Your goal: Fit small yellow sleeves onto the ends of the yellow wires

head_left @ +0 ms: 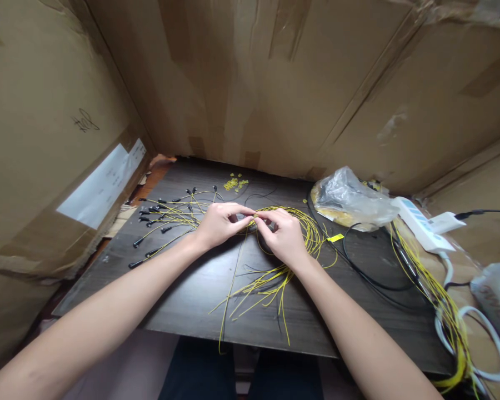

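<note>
Thin yellow wires [312, 228] lie in a loose coil on the dark table, their bare ends fanned toward the front edge. Black connectors [138, 242] tip the wires at the left. Over the coil's back left part, my left hand [223, 223] pinches with thumb and index finger, fingertips meeting those of my right hand [281, 232]. My right hand is pinched too, at the same spot on the yellow wires. Whether a small piece sits between the fingertips is too small to tell. Small yellow pieces [233, 183] are scattered behind the hands.
A clear plastic bag [350, 197] lies at the back right, beside a white power strip [423, 225] with a plug. Black cables [370, 280] and another yellow wire bundle [454, 328] run along the right. Cardboard walls [250, 83] enclose the back and sides.
</note>
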Demonstrator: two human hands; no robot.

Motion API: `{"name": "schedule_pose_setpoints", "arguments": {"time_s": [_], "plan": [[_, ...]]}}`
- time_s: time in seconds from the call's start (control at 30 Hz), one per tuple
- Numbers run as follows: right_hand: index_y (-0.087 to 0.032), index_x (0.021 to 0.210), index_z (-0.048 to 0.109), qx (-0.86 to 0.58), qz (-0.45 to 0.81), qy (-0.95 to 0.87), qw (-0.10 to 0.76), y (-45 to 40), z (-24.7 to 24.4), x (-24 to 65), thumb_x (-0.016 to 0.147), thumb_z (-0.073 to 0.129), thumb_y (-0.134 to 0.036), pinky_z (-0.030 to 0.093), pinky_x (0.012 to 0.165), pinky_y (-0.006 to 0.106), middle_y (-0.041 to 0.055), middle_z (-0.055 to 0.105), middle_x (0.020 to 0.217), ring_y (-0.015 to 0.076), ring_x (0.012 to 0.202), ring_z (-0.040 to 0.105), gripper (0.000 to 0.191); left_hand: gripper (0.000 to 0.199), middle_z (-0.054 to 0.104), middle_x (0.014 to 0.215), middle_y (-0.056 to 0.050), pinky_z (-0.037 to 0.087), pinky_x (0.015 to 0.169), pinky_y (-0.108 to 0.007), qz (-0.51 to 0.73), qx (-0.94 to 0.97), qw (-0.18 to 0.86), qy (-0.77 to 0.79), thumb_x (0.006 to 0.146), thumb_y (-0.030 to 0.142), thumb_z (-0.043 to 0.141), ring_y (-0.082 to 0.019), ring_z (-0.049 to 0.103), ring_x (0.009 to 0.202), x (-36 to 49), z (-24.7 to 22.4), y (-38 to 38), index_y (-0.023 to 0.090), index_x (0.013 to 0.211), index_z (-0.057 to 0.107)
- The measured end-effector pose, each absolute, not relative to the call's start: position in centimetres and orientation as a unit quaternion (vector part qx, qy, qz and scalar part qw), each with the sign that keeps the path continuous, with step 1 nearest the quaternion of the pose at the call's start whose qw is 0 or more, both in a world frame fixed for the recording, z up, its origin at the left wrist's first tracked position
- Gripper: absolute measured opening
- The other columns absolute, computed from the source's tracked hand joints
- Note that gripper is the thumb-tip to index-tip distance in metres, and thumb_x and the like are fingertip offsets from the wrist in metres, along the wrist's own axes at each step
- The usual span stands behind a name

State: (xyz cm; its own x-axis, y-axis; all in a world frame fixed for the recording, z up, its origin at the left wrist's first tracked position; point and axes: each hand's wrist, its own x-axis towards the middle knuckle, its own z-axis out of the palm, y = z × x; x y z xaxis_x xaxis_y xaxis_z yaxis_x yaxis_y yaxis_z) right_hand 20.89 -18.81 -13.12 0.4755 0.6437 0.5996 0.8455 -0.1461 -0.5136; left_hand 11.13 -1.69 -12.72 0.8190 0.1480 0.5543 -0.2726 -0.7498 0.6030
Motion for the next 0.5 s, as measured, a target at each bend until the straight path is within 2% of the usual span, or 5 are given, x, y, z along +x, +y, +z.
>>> {"name": "schedule_pose_setpoints", "arguments": {"time_s": [0.5], "plan": [[-0.021, 0.098, 0.079, -0.753, -0.112, -0.491, 0.425, -18.81, -13.17, 20.94, 0.093, 0.066, -0.026, 0.053, 0.070, 0.033, 0.0050, 0.077, 0.086, 0.0195, 0.072, 0.065, 0.015, 0.014, 0.078, 0.080, -0.003, 0.048, 0.055, -0.021, 0.300, 0.884, 0.358, -0.033, 0.089, 0.025, 0.071, -0.010, 0.062, 0.054, 11.20, -12.89, -1.69, 0.018, 0.097, 0.081]]}}
